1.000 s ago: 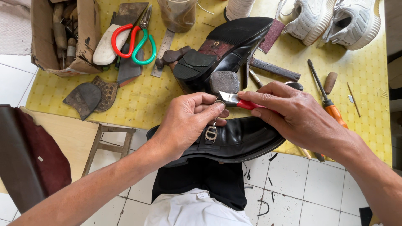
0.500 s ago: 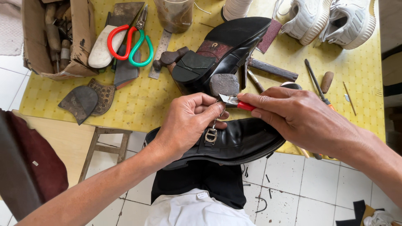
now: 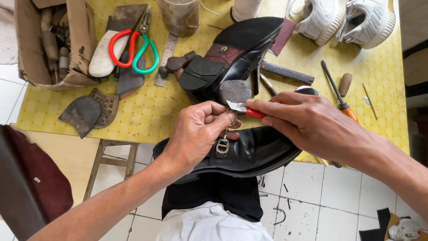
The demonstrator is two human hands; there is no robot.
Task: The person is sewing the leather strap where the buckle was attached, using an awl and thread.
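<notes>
A black leather shoe [image 3: 249, 151] with a metal buckle [image 3: 222, 146] lies on my lap at the table's near edge. My left hand [image 3: 198, 129] pinches the shoe's strap just above the buckle. My right hand [image 3: 312, 122] holds a small red-handled knife [image 3: 244, 110], its blade tip against the spot my left fingers pinch. A second black shoe [image 3: 236, 49] lies sole up on the yellow table [image 3: 147, 111] just beyond my hands.
Red and green handled scissors [image 3: 133, 47], a cardboard box of tools [image 3: 49, 44], loose heel pieces [image 3: 87, 111], a jar [image 3: 179, 15], an orange-handled screwdriver [image 3: 339, 98] and white sneakers [image 3: 343, 20] are on the table. A wooden stool [image 3: 113, 156] stands on the tiled floor.
Both hands stay on the strap with the knife; they have shifted only slightly, and the view has moved a little.
</notes>
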